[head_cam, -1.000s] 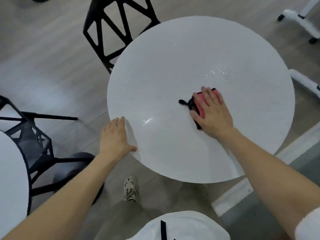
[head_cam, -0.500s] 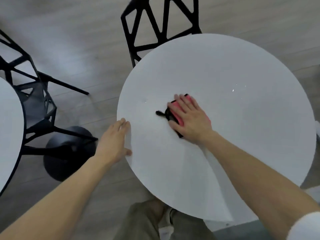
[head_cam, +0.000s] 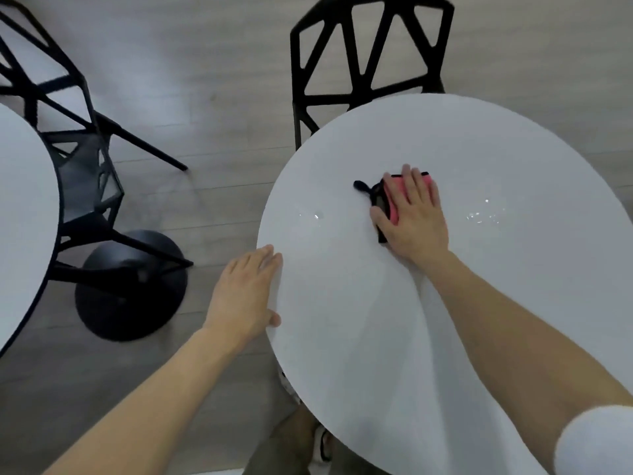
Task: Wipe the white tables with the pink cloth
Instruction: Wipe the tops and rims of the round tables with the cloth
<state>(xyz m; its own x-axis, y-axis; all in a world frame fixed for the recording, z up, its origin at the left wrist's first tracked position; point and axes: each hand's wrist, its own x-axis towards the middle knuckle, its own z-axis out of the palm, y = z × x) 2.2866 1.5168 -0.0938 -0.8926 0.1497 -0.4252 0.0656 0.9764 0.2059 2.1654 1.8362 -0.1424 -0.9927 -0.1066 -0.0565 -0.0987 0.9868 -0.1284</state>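
Observation:
A round white table [head_cam: 513, 142] fills the right half of the head view. My right hand [head_cam: 412, 217] lies flat on a folded pink cloth [head_cam: 391, 204] with black edging and a black loop, pressing it onto the tabletop near its middle. Most of the cloth is hidden under the palm. My left hand [head_cam: 245, 293] rests at the table's left edge, fingers together along the rim, thumb on the top. Small wet glints show on the surface left and right of the cloth.
A black lattice chair [head_cam: 368, 63] stands behind the table. A second white table [head_cam: 24, 214] shows at the left edge, with another black chair [head_cam: 78, 159] and a round black pedestal base [head_cam: 132, 282] beside it. Grey wood floor lies between the tables.
My right hand has slid the pink cloth across the tabletop, first leftward, then back toward the middle. The view has shifted left. My left hand stays on the rim.

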